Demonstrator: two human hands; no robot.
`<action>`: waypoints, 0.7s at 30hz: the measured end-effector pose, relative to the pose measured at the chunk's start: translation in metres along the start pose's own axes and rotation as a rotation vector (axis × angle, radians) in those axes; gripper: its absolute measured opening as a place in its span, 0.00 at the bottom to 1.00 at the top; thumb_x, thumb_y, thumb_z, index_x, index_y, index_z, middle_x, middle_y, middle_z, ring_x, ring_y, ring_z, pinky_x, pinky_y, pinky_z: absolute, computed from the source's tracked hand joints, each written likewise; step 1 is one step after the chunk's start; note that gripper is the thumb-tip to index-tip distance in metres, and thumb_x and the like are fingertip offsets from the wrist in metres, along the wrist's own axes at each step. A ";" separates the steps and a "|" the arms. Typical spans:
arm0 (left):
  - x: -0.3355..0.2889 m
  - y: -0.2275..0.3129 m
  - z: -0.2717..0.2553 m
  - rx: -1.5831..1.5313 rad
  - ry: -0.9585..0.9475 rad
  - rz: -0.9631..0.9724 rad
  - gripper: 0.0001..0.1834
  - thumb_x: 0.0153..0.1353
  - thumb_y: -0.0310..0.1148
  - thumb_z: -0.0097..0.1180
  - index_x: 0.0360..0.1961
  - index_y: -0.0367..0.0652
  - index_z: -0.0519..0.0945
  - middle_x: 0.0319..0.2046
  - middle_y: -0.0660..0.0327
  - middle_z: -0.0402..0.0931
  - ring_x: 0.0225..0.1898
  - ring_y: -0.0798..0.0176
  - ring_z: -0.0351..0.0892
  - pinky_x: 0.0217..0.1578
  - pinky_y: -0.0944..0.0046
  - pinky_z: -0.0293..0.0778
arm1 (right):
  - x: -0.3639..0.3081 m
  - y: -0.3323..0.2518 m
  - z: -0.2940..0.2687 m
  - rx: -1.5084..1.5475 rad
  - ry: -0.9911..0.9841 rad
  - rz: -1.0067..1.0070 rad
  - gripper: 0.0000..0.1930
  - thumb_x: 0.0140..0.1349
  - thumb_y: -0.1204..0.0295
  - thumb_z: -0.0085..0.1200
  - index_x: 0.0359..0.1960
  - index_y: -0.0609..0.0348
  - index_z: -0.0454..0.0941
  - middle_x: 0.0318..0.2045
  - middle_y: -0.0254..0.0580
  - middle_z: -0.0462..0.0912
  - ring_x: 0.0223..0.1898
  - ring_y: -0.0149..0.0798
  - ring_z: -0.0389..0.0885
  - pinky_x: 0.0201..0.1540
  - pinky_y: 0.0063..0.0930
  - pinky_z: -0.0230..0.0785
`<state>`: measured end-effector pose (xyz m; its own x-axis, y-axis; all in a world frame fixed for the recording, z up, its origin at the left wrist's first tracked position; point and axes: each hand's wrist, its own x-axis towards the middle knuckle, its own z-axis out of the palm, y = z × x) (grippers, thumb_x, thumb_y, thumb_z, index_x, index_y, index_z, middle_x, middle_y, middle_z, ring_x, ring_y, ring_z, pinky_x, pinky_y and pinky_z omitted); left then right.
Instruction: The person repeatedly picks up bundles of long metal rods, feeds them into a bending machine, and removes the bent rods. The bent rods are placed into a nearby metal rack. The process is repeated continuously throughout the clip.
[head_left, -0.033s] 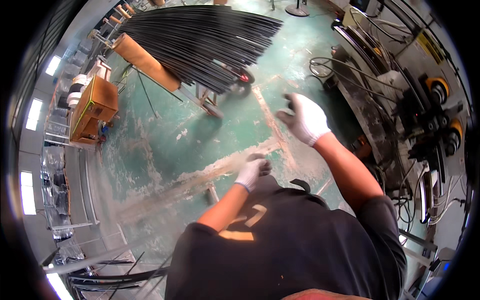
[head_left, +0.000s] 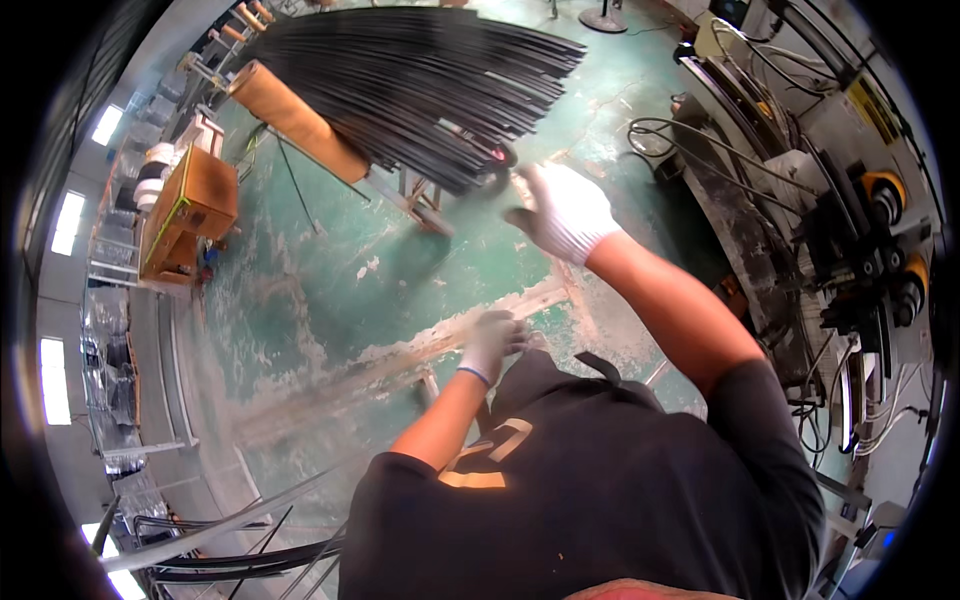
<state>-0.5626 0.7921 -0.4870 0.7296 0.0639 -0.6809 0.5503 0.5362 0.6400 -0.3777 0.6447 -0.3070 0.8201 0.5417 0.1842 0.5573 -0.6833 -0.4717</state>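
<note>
My right hand, in a white knit glove, reaches forward over the floor with thumb and fingers apart. Nothing shows in it. Its fingertips appear close to the free ends of a fanned stack of long black strips, though apart from them. My left hand, also gloved, is low in front of my dark shirt, somewhat blurred, with its fingers loosely spread and no object visible in it. The strips lie across a stand with a brown padded roller.
Along the right runs a machine with cables and yellow-black round parts. A wooden box stands at the left near white rolls. More black strips lie at the lower left. The green floor is worn.
My right hand has moved left and slightly forward, nearer the strip ends. My left hand has shifted slightly left, its fingers looser. The view has shifted a little.
</note>
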 end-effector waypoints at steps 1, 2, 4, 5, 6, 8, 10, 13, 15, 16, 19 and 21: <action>0.010 0.007 -0.040 -0.061 0.010 0.008 0.14 0.63 0.25 0.55 0.50 0.38 0.73 0.37 0.51 0.83 0.36 0.56 0.85 0.38 0.54 0.84 | 0.048 -0.025 0.024 -0.064 -0.025 -0.047 0.33 0.59 0.52 0.69 0.57 0.64 0.76 0.42 0.57 0.85 0.48 0.53 0.85 0.50 0.45 0.78; 0.014 0.009 -0.067 -0.120 0.036 0.052 0.15 0.63 0.25 0.55 0.50 0.37 0.72 0.38 0.50 0.82 0.36 0.54 0.85 0.38 0.53 0.84 | 0.082 -0.042 0.045 -0.128 -0.040 -0.104 0.35 0.58 0.50 0.69 0.57 0.65 0.75 0.41 0.59 0.85 0.48 0.54 0.85 0.51 0.46 0.77; 0.021 0.011 -0.102 -0.163 0.113 0.178 0.15 0.62 0.24 0.54 0.51 0.37 0.72 0.39 0.48 0.82 0.36 0.51 0.84 0.38 0.51 0.83 | 0.136 -0.062 0.091 -0.210 0.111 -0.112 0.34 0.56 0.48 0.69 0.52 0.66 0.79 0.42 0.61 0.85 0.47 0.55 0.85 0.51 0.46 0.77; 0.024 0.013 -0.115 -0.151 0.172 0.260 0.15 0.62 0.24 0.53 0.50 0.37 0.72 0.40 0.47 0.81 0.36 0.50 0.84 0.38 0.51 0.83 | 0.164 -0.063 0.115 -0.261 0.057 -0.102 0.31 0.56 0.49 0.69 0.50 0.66 0.81 0.42 0.60 0.85 0.47 0.55 0.85 0.50 0.45 0.78; 0.014 0.032 -0.106 -0.237 0.214 0.245 0.14 0.63 0.24 0.52 0.50 0.37 0.72 0.40 0.47 0.81 0.37 0.48 0.84 0.39 0.50 0.83 | 0.189 -0.054 0.140 -0.315 0.003 -0.074 0.29 0.56 0.50 0.69 0.47 0.65 0.83 0.42 0.60 0.86 0.47 0.55 0.86 0.50 0.45 0.78; 0.000 0.047 -0.107 -0.402 0.289 0.247 0.14 0.63 0.23 0.51 0.51 0.38 0.72 0.40 0.46 0.81 0.37 0.46 0.84 0.40 0.49 0.82 | 0.209 -0.070 0.147 -0.315 -0.118 -0.069 0.22 0.56 0.57 0.65 0.44 0.64 0.86 0.42 0.59 0.87 0.46 0.54 0.87 0.49 0.44 0.79; 0.000 0.033 -0.118 -0.546 0.316 0.262 0.15 0.64 0.23 0.50 0.52 0.39 0.72 0.41 0.46 0.81 0.37 0.46 0.83 0.40 0.48 0.81 | 0.210 -0.086 0.115 -0.226 -0.242 -0.084 0.13 0.58 0.68 0.60 0.41 0.62 0.89 0.43 0.58 0.88 0.45 0.53 0.89 0.48 0.42 0.80; 0.004 0.023 -0.105 -0.541 0.392 0.121 0.13 0.64 0.24 0.51 0.50 0.39 0.73 0.40 0.47 0.81 0.37 0.45 0.83 0.41 0.46 0.81 | 0.221 -0.082 0.124 -0.224 -0.304 -0.116 0.14 0.60 0.68 0.58 0.43 0.61 0.89 0.42 0.55 0.89 0.43 0.53 0.90 0.46 0.41 0.82; 0.009 0.028 -0.095 -0.549 0.379 0.097 0.13 0.64 0.25 0.52 0.50 0.39 0.73 0.39 0.47 0.82 0.37 0.45 0.83 0.40 0.46 0.81 | 0.227 -0.083 0.113 -0.256 -0.356 -0.135 0.16 0.61 0.66 0.58 0.45 0.63 0.89 0.43 0.57 0.89 0.43 0.52 0.90 0.47 0.41 0.82; 0.011 0.034 -0.097 -0.569 0.287 0.165 0.13 0.65 0.25 0.51 0.50 0.39 0.73 0.39 0.46 0.82 0.37 0.45 0.83 0.40 0.46 0.81 | 0.231 -0.085 0.105 -0.222 -0.410 -0.072 0.17 0.61 0.65 0.59 0.45 0.63 0.88 0.44 0.56 0.89 0.44 0.51 0.90 0.48 0.41 0.82; 0.022 0.059 -0.098 -0.615 0.331 0.359 0.12 0.65 0.26 0.52 0.49 0.40 0.75 0.40 0.45 0.83 0.37 0.44 0.84 0.41 0.44 0.82 | 0.238 -0.077 0.086 -0.163 -0.500 0.004 0.21 0.61 0.57 0.62 0.47 0.61 0.88 0.47 0.52 0.89 0.48 0.49 0.89 0.51 0.40 0.81; 0.012 0.098 -0.081 -0.530 0.370 0.413 0.12 0.64 0.25 0.53 0.49 0.40 0.76 0.40 0.45 0.83 0.38 0.44 0.84 0.41 0.43 0.83 | 0.249 -0.055 0.084 -0.148 -0.465 0.014 0.23 0.61 0.54 0.63 0.47 0.61 0.88 0.47 0.51 0.89 0.46 0.50 0.90 0.50 0.40 0.82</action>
<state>-0.5328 0.9133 -0.4610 0.5990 0.5739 -0.5584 -0.0738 0.7340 0.6752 -0.2152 0.8579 -0.3078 0.7017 0.6701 -0.2419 0.5868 -0.7362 -0.3373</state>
